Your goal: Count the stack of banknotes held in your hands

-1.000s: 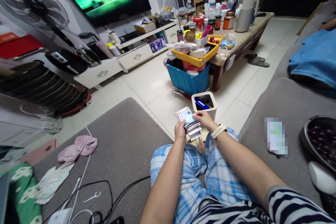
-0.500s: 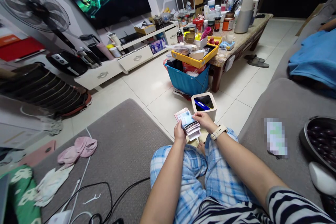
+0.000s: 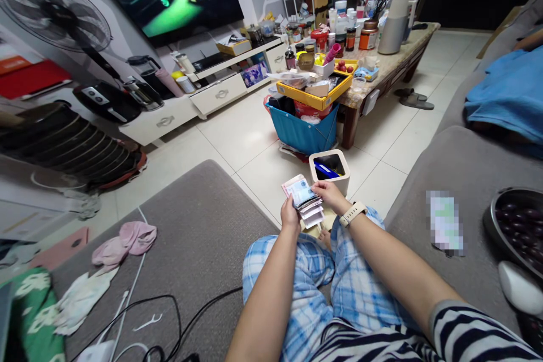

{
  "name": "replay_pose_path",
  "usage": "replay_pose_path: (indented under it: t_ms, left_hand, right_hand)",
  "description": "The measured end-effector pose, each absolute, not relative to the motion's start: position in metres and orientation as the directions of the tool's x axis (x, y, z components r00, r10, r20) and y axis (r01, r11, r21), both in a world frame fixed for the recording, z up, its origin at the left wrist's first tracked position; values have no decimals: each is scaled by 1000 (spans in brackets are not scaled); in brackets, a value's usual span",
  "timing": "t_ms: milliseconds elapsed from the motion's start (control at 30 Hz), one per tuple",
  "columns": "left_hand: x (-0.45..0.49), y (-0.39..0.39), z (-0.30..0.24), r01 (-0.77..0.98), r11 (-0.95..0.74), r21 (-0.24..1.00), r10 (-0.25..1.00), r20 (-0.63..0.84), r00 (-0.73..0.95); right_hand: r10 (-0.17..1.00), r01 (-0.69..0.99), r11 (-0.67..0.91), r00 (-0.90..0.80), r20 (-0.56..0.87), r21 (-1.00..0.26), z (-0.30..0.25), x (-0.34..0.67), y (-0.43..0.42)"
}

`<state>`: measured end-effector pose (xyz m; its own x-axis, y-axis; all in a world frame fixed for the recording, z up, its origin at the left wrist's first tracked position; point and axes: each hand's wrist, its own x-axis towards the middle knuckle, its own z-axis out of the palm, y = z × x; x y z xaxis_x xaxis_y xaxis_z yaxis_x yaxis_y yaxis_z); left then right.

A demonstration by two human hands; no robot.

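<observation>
A stack of banknotes [image 3: 302,192] is held above my knees, with a pale blue note on top and folded, fanned edges hanging on the near side. My left hand [image 3: 290,215] is closed round the stack's left side. From the right, my right hand [image 3: 331,194] pinches the upper right edge of the notes between thumb and fingers. Just beyond my right hand stands a cream square bin [image 3: 345,172] with a dark inside and a blue object [image 3: 326,168] in it.
A blue basket [image 3: 299,131] bears a yellow box lid [image 3: 324,103] beside the crowded coffee table [image 3: 392,76]. On the right lie a blurred-out object [image 3: 446,223] and a bowl of dark round fruit [image 3: 520,220]. Black cables [image 3: 173,300] cross the grey seat at left.
Both hands stay almost still on the banknotes; the top note has shifted slightly. The television picture is different.
</observation>
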<state>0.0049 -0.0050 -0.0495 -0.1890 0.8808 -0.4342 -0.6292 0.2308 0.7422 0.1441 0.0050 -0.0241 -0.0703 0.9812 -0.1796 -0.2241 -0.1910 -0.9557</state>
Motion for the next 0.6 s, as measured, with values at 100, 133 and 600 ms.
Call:
replay_pose_path:
  t_ms: [100, 133, 600]
  left_hand:
    - [5, -6, -48, -622, 254, 741, 878, -447, -174]
    - [5, -6, -47, -620, 259, 741, 875, -451, -174]
    - [4, -9, -42, -558, 276, 782, 883, -436, -173]
  right_hand:
    - [976, -231, -210, -112, -188, -950, -26, 144, 5]
    - [974, -233, -213, -123, -188, -949, -27, 145, 5]
    - [977, -186, -213, -18, -213, -959, -23, 145, 2]
